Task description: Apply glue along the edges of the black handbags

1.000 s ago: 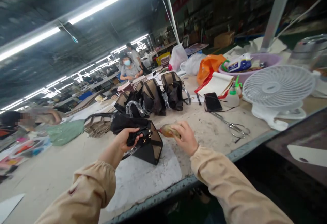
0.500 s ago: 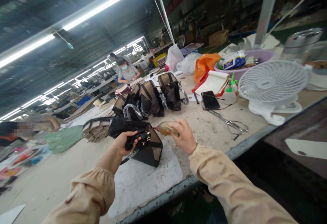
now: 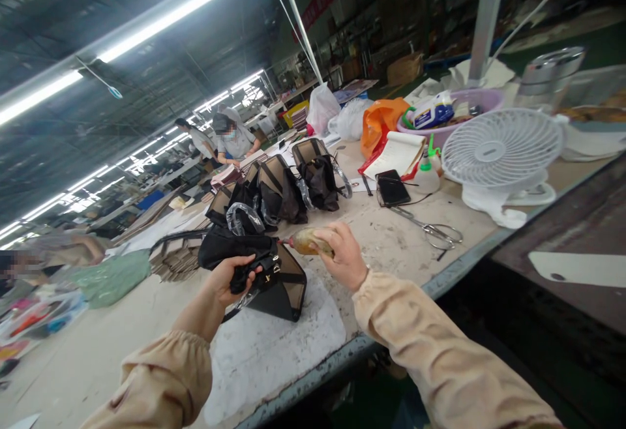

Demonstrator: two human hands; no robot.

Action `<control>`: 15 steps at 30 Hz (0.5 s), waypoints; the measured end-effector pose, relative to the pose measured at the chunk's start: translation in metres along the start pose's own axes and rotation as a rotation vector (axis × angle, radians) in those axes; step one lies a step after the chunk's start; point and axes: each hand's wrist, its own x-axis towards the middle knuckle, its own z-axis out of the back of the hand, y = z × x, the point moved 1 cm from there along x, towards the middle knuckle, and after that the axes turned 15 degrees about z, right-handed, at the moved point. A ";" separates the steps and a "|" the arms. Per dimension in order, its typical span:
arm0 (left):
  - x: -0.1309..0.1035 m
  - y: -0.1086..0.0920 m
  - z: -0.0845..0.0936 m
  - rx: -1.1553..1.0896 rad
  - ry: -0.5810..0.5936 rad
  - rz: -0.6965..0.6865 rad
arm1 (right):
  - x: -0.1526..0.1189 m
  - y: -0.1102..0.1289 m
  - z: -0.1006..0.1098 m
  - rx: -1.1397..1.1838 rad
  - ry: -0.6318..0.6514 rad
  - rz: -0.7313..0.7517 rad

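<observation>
The left hand point(image 3: 231, 281) is curled in, thumb and fingers pinching bunched black material at the gold-lettered front of a black handbag with tan panels point(image 3: 282, 300); the right hand point(image 3: 343, 254) is wrapped most of the way round a small, cloudy bottle with amber contents and a reddish tip point(image 3: 304, 242), tilted so that the tip points left at the bag's upper edge, though whether it touches cannot be told; the bag rests tilted on a stained white sheet point(image 3: 313, 334) near the edge of a beige-covered worktable point(image 3: 161, 325); just beyond stands a row of similar black-and-tan bags with plastic-wrapped handles point(image 3: 280, 189), and to their left lies a stack of folded brown pieces point(image 3: 177, 258); to the right are a black phone point(image 3: 392, 189), silver metal scissors point(image 3: 437, 231), a clear squeeze bottle with a green nozzle point(image 3: 428, 178) and a round white plastic fan point(image 3: 499, 150); farther back sit an orange plastic bag point(image 3: 382, 119) and a lilac basin point(image 3: 489, 98), while a masked co-worker in grey point(image 3: 237, 140) bends over the far side
</observation>
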 end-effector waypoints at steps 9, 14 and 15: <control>-0.003 -0.001 -0.003 0.025 -0.013 0.001 | -0.010 -0.003 0.002 -0.005 0.059 -0.021; -0.003 -0.001 -0.003 0.033 -0.030 -0.012 | -0.009 -0.004 0.000 0.008 0.061 -0.031; -0.003 0.000 -0.002 0.037 -0.028 -0.014 | -0.008 -0.004 -0.001 0.014 0.042 -0.031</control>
